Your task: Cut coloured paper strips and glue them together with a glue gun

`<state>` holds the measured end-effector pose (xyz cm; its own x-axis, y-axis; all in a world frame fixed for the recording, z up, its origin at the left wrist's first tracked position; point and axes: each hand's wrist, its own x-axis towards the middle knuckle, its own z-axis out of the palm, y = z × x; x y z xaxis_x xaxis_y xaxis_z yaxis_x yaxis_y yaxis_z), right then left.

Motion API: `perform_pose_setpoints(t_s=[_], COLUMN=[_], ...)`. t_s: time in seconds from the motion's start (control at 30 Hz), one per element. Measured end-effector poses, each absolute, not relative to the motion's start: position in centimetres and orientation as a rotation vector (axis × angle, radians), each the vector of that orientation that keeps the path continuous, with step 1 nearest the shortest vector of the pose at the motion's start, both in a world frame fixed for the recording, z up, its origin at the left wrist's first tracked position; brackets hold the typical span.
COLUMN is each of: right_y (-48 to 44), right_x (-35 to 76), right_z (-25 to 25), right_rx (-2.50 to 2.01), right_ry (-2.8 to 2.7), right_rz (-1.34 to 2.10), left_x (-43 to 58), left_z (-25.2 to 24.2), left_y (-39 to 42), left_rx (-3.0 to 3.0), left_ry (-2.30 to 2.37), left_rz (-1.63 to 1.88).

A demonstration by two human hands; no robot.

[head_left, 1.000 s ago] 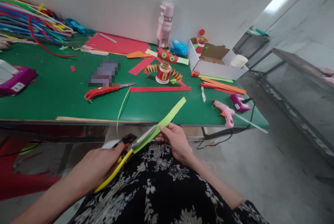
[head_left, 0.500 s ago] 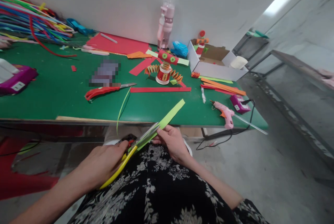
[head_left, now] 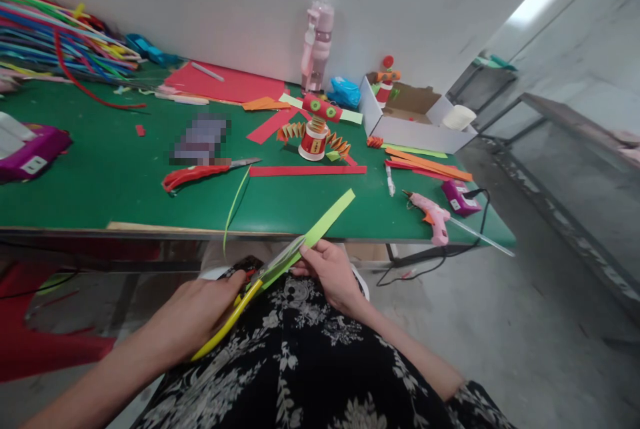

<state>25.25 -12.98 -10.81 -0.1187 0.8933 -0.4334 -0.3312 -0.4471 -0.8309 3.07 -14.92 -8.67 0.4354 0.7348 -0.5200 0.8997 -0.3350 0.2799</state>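
In my left hand [head_left: 213,305], the fingers are wrapped around scissors with a yellow handle [head_left: 233,322]. Their blades [head_left: 284,257] point up and to the right, lying along a light green paper strip [head_left: 331,217]. Thumb and fingers of my right hand [head_left: 327,272] pinch that strip beside the blade tips. The strip's far end reaches over the table edge, while its lower part runs behind the blades above my lap. A thin green paper sliver [head_left: 234,209] hangs over the table edge. Just beyond lies a red paper strip [head_left: 307,171].
On the green table [head_left: 125,195] stands a paper-cup figure [head_left: 314,142] with folded orange arms. Red-handled scissors [head_left: 197,175] lie left of it; a pink glue gun [head_left: 433,214] with a cord lies right. Behind are a white box [head_left: 415,132] and a pink bottle [head_left: 316,49].
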Motion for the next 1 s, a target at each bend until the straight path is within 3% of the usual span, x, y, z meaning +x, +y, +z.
perform_pose_setpoints(t_s=[0.47, 1.0], right_y=[-12.8, -13.0], right_x=[25.6, 25.3], right_z=[-10.6, -11.1], right_rx=[-1.245, -1.231], right_ry=[-0.681, -0.698], right_rz=[1.637, 1.637], left_x=[2.8, 3.8], left_z=[-7.8, -7.9], left_y=[-15.0, -14.4], left_rx=[2.169, 2.171], left_ry=[1.380, 1.358], left_rz=[-0.555, -0.407])
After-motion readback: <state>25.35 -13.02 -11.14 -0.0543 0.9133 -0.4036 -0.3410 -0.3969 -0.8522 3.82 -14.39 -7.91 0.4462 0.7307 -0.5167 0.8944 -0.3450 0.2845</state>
